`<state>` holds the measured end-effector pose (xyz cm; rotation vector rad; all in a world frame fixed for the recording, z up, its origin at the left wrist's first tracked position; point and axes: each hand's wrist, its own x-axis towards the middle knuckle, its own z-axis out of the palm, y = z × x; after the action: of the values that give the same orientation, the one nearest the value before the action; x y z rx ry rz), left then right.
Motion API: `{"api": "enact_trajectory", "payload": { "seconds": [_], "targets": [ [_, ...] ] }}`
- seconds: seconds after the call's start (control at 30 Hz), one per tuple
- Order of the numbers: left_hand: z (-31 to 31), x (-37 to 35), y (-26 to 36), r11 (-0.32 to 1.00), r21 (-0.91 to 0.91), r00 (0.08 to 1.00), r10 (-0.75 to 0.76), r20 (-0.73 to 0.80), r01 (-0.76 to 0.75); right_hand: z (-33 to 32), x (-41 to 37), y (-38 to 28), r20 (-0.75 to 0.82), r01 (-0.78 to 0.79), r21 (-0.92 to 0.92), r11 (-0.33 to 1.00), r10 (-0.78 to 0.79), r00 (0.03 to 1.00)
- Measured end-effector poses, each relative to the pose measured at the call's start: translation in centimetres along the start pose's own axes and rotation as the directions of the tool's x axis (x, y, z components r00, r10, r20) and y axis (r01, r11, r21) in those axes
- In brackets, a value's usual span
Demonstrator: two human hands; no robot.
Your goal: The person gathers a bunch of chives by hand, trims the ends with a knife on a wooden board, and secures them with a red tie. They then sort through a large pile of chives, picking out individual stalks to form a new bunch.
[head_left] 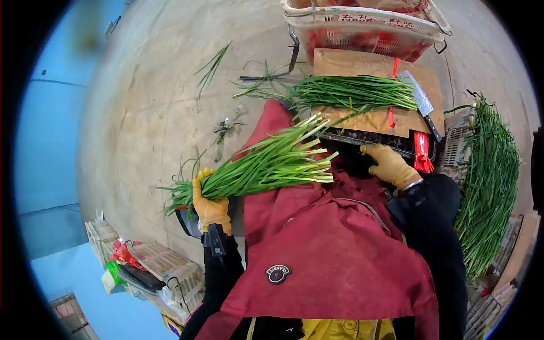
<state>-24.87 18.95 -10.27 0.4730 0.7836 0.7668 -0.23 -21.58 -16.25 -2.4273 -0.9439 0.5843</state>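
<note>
My left hand [212, 208], in a tan glove, is closed around the leafy end of a bunch of garlic chives [266, 161]. The bunch lies across the lap of my red apron [334, 255], its pale cut stems pointing right. My right hand [390, 164], gloved too, hovers by the near edge of the cutting board [362, 120] with thumb and forefinger apart and nothing visible between them. On the board rests another pile of chives [354, 92], with a red tie strip [392, 116] under it. A knife [420, 102] with a black handle lies at the board's right side.
Red tie strips [423, 153] hang at the board's near right corner. Behind the board stands a white plastic crate [362, 28]. A large heap of chives [490, 187] fills the right side. Loose stalks [214, 68] lie on the concrete floor, and more crates [167, 263] stand lower left.
</note>
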Motion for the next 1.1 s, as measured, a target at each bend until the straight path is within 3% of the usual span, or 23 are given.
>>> {"api": "enact_trajectory", "payload": {
  "seconds": [0.07,0.17,0.27,0.37,0.4,0.5,0.53,0.63,0.67,0.77,0.8,0.9,1.07,1.1],
  "targets": [
    [-0.1,-0.1,-0.1,1.000,0.003,1.000,0.015,0.002,-0.015,-3.5,0.5,-3.2,0.048,-0.086,0.262,0.961,0.076,0.996],
    [0.2,-0.4,-0.2,1.000,0.017,1.000,0.020,0.001,-0.020,-4.3,2.0,-6.3,0.127,0.172,0.268,0.948,-0.211,0.969],
    [0.7,-0.8,-0.1,0.999,0.035,0.999,0.026,0.046,-0.028,-2.0,3.9,-8.8,-0.093,0.351,0.144,0.925,-0.340,0.936],
    [0.9,-0.9,-0.1,0.997,0.031,0.997,0.063,0.039,-0.065,-0.1,5.6,-8.8,-0.113,0.317,0.095,0.944,-0.306,0.945],
    [0.8,-0.8,0.0,0.997,0.033,0.997,0.064,0.032,-0.065,-0.1,5.7,-8.8,-0.053,0.255,0.106,0.961,-0.251,0.967],
    [0.7,-0.7,0.2,0.997,0.042,0.998,0.058,0.032,-0.060,3.2,7.2,-6.3,0.125,0.288,0.483,0.827,-0.390,0.912],
    [0.6,-0.6,0.2,0.997,0.044,0.997,0.054,0.048,-0.056,-0.4,6.2,-8.8,0.418,-0.028,0.437,0.899,-0.176,0.891],
    [-0.1,-0.2,0.3,1.000,0.001,0.991,0.015,0.133,-0.015,-0.2,6.2,-10.2,0.379,0.095,0.391,0.916,-0.254,0.890],
    [-0.4,-0.1,0.4,1.000,-0.016,0.986,-0.002,0.167,0.005,0.0,6.5,-10.9,0.305,0.208,0.329,0.921,-0.312,0.900],
    [-0.6,-0.1,0.5,1.000,0.010,0.988,0.008,0.155,-0.010,-1.5,6.5,-13.3,0.382,0.168,0.087,0.982,-0.189,0.905],
    [-0.5,-0.1,0.5,1.000,0.018,0.986,0.015,0.165,-0.018,0.6,6.8,-12.3,0.322,0.167,0.063,0.984,-0.178,0.930],
    [0.0,-0.6,0.6,0.999,0.036,0.984,0.032,0.175,-0.038,-2.4,5.2,-14.6,0.234,0.170,0.019,0.985,-0.170,0.957],
    [0.1,-0.6,0.8,0.999,0.035,0.978,0.027,0.205,-0.035,-2.5,5.1,-15.3,0.289,0.076,0.157,0.985,-0.120,0.950],
    [0.2,-0.6,0.7,0.998,0.044,0.983,0.041,0.180,-0.050,-2.1,5.1,-15.2,0.258,0.116,0.145,0.983,-0.151,0.954]
  ]
}}
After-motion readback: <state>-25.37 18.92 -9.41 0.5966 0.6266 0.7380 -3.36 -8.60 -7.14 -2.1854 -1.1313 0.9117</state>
